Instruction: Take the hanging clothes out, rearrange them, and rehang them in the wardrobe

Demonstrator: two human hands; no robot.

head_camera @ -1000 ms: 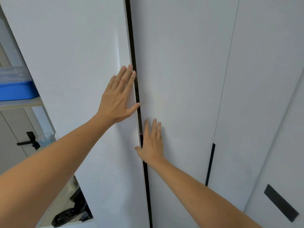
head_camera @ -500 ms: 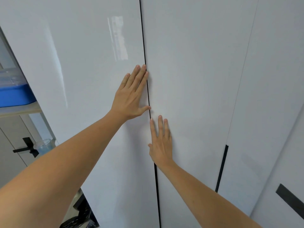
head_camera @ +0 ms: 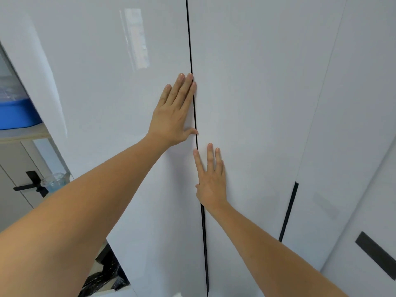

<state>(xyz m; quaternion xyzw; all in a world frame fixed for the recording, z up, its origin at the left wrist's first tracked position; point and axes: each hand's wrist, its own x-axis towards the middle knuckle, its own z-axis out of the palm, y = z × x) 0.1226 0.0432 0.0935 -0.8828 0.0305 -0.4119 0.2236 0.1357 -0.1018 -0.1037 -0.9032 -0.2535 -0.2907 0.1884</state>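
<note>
Plainly, both hands lie flat on the white wardrobe doors (head_camera: pixel 107 82), holding nothing: the left hand (head_camera: pixel 173 116) at 11 o'clock of the dark seam (head_camera: pixel 194 108), the right hand (head_camera: pixel 212 179) just below, at 5 o'clock. Clothes are hidden behind the doors. Press evenly near the seam — fingers (head_camera: pixel 186 86) straight, clear of the gap — so both leaves sit flush.

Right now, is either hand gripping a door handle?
No: the left hand and right hand lie flat on the white doors.
</note>
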